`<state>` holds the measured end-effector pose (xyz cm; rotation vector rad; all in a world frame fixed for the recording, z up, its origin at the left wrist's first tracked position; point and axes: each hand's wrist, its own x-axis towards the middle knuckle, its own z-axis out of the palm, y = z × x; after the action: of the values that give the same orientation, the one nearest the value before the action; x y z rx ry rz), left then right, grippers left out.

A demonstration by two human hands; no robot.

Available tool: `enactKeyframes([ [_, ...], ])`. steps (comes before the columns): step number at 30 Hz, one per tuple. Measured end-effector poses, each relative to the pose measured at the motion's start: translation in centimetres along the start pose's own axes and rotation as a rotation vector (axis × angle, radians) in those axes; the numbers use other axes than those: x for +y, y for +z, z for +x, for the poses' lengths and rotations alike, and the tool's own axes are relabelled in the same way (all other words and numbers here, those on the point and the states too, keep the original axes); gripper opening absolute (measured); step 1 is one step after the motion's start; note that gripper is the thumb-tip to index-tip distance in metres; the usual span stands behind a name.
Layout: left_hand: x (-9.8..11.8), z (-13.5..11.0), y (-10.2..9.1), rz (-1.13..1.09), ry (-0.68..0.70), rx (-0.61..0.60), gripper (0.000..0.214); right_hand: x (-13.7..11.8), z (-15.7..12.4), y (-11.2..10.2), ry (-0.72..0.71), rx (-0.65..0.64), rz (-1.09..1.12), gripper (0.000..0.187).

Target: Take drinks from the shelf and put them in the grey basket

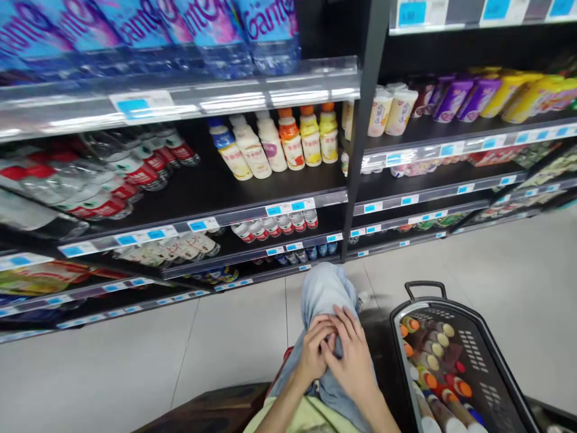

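My left hand [315,347] rests on my knee in light blue jeans [327,288]. Its fingers are loosely stretched out, with the tips partly covered by my other hand. Lying over it from the right is my right hand [348,349], fingers spread and reaching forward across the knee. The two hands touch each other, and no object shows in either one. To the right stands a black shopping basket [500,355] holding several bottles [451,397], some with orange caps.
Ahead, a dark shelf unit [270,198] carries yogurt drink bottles [293,141], clear bottles with red labels [121,174] and large blue-labelled water bottles [270,36] above. Cups [392,111] and purple packs [455,99] sit on the right shelves. Grey floor tiles [234,337] lie below.
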<state>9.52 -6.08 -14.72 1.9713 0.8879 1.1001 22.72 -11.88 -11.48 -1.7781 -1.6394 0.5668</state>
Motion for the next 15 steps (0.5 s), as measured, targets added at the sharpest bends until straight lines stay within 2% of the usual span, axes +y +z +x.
enactKeyframes([
  [5,-0.30,0.06,0.08,0.050,0.014,0.008,0.023,-0.13,0.28,-0.05,0.015,0.012,0.025,0.056],
  [15,0.14,0.89,-0.11,0.030,0.057,-0.010,0.020,-0.74,0.84,-0.77,0.073,-0.018,0.040,0.055],
])
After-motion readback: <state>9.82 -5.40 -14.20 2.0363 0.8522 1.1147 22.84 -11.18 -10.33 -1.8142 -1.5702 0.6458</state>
